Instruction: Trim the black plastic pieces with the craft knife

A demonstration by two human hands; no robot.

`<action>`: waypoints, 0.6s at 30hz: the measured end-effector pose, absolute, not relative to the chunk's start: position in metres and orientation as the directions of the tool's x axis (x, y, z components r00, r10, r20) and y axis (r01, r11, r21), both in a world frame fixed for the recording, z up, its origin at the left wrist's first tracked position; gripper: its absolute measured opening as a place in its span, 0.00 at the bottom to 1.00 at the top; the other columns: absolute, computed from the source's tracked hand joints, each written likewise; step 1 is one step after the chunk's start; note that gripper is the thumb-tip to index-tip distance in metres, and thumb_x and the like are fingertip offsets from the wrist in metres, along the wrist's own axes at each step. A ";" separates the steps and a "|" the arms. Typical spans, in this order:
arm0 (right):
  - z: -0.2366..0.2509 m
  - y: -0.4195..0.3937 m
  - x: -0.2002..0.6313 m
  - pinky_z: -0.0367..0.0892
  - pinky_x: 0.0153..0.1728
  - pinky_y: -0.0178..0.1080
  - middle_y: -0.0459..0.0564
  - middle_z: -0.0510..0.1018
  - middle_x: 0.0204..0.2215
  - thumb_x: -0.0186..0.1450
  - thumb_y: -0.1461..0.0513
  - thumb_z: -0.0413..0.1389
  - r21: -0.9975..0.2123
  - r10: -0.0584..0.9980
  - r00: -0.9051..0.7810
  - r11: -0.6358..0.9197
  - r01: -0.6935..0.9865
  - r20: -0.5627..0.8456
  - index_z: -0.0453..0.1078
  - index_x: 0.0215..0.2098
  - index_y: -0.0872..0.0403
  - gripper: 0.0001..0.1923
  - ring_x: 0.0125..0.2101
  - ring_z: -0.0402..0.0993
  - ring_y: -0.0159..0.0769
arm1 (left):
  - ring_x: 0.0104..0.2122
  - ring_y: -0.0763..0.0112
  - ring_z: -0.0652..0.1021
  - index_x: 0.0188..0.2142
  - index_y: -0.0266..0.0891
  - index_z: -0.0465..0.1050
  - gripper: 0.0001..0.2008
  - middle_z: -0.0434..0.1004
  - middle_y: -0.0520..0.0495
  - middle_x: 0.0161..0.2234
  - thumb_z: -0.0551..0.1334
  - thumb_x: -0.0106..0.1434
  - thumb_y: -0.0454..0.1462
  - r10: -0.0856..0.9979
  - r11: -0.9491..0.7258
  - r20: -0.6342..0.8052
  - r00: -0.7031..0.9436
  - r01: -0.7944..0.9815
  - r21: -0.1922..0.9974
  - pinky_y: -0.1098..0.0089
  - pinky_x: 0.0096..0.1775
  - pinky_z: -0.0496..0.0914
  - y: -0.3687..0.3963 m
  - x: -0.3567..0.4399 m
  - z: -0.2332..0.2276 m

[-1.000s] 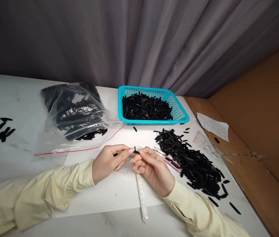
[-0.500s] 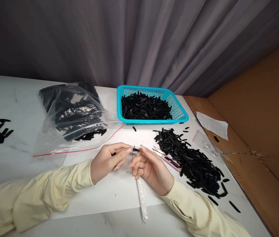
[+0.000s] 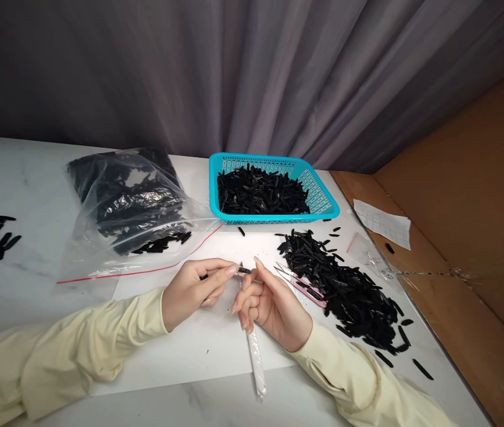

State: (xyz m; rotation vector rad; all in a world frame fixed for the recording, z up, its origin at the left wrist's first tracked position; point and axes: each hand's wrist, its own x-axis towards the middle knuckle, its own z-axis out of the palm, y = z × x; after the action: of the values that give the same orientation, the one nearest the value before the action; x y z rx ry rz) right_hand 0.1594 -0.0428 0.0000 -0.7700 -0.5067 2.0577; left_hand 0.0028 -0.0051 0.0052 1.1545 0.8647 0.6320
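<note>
Left hand (image 3: 192, 290) pinches a black strip (image 3: 243, 270) — right hand (image 3: 273, 305) grips a white tool (image 3: 256, 362).

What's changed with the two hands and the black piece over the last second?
The right hand has eased its fingertips back from the small black piece and opened its index finger slightly, while keeping the white wrapped tool. The left hand still pinches the piece. The basket, bag, loose pile and pink scissors lie as before.
</note>
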 end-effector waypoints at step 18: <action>0.000 -0.045 0.157 0.65 0.10 0.29 0.50 0.77 0.16 0.64 0.54 0.49 -0.719 0.889 -0.345 -0.449 -0.530 -0.300 0.60 0.25 0.57 0.16 0.11 0.70 0.30 | 0.13 0.82 0.54 0.39 0.28 0.73 0.19 0.51 0.61 0.11 0.60 0.56 0.44 0.813 0.300 -0.268 0.516 0.023 0.954 0.76 0.17 0.49 -0.007 0.004 0.010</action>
State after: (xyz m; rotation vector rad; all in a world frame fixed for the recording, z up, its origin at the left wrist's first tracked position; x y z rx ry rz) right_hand 0.1570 -0.0453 0.0005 -0.8516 -0.6407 1.9178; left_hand 0.0040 -0.0069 0.0101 1.1583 0.8968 0.6301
